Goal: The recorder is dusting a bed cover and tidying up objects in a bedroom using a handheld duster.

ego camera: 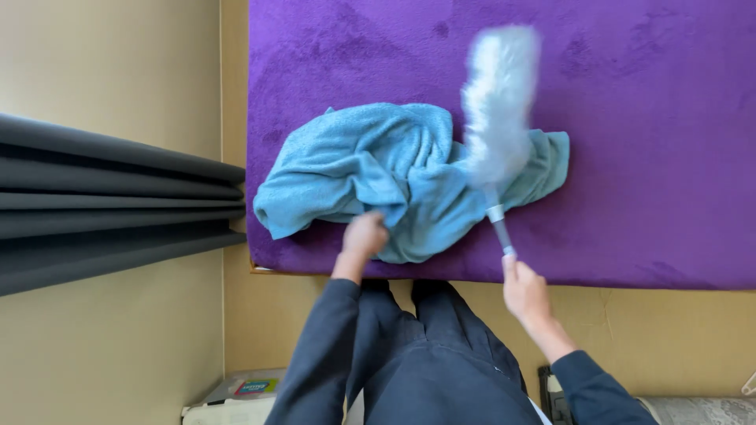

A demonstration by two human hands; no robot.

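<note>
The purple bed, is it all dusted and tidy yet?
Not yet. The blue towel lies crumpled on the purple cover. The left hand grips its edge; the right hand holds a fluffy duster, blurred above it. Nothing looks finished.

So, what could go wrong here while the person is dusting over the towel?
1. The duster is blurred with motion above the towel, so dust may land on it.
2. The right hand holds only the handle's end; the duster might slip.
3. The left hand grips the towel near the bed edge; it could slide off.
</note>
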